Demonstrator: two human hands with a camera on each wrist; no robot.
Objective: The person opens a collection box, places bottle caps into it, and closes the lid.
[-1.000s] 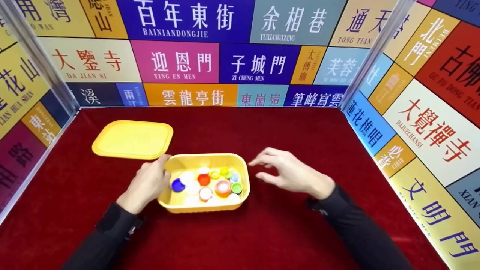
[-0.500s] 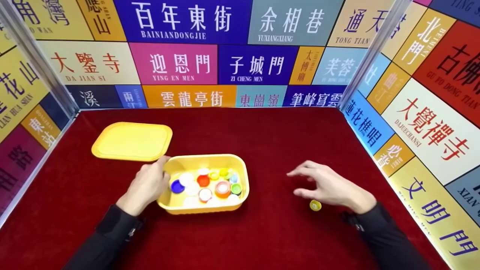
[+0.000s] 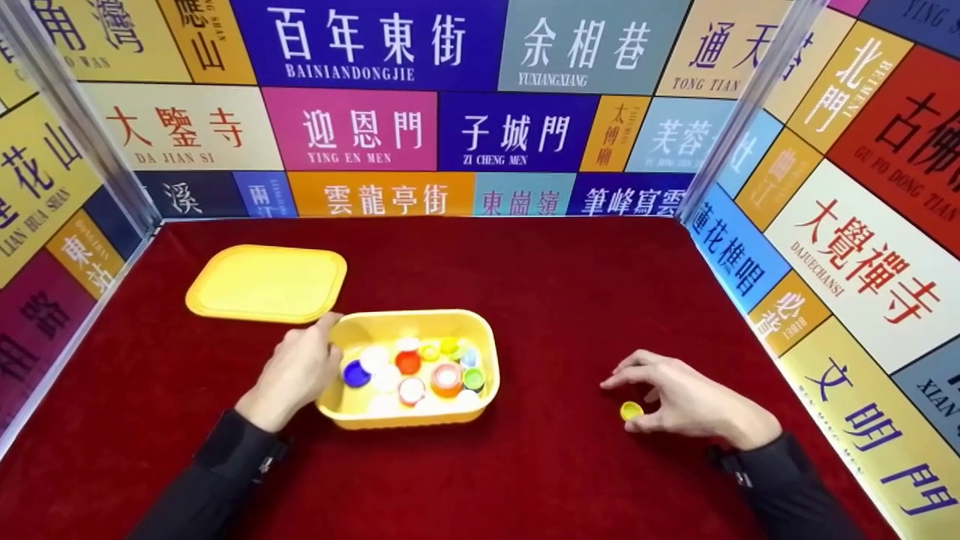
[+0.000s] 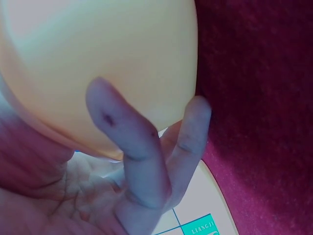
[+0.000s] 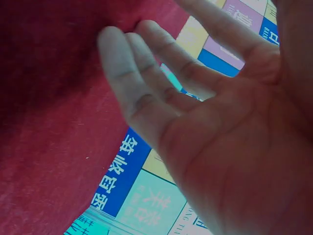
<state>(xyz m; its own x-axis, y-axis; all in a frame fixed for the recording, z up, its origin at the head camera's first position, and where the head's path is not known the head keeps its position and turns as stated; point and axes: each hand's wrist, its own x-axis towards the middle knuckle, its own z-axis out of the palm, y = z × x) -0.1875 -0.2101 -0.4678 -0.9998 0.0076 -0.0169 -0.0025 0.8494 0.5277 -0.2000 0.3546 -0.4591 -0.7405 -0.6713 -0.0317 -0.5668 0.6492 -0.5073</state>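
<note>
My left hand (image 3: 294,373) grips the left end of a yellow plastic box (image 3: 409,418). In the left wrist view, its fingers (image 4: 142,152) lie against the outside of the box's wall. Inside the box are several bottle caps, among them a blue cap (image 3: 356,373), a red cap (image 3: 407,361) and a green cap (image 3: 473,377). To the right, a small yellow bottle cap (image 3: 631,411) lies on the red cloth. My right hand (image 3: 690,397) is low beside this cap, thumb close to it and fingers spread. No cap shows in the right wrist view.
A yellow lid (image 3: 266,282) lies flat behind and left of the box. Red cloth (image 3: 525,480) covers the table. Printed panels (image 3: 345,127) with large characters stand along the back and both sides.
My right hand has moved from beside the box to the right and down. The yellow cap is now seen on the cloth by its thumb. The left hand and box stay put.
</note>
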